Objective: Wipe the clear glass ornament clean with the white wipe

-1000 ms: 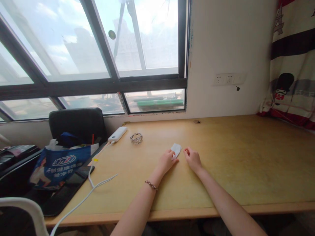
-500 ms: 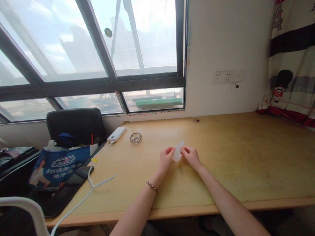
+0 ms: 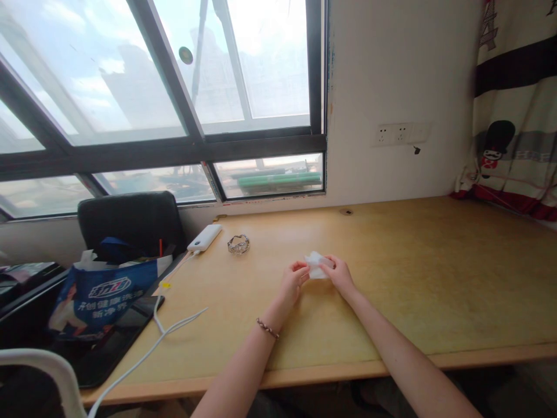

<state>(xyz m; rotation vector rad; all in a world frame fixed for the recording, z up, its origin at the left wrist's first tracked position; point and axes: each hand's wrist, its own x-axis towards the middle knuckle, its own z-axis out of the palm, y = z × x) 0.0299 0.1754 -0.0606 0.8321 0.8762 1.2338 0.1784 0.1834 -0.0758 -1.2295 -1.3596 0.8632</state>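
The worktop (image 3: pixel 391 278) is matt, smooth wood; the tissue (image 3: pixel 314 266) looks like thin, soft white paper.

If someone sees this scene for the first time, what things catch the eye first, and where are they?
The left hand and right hand meet at mid-desk, both pinching a small white tissue. Behind them a big window fills the upper left. On the wooden desk, a white power bank lies at the far left edge beside a glass ashtray.
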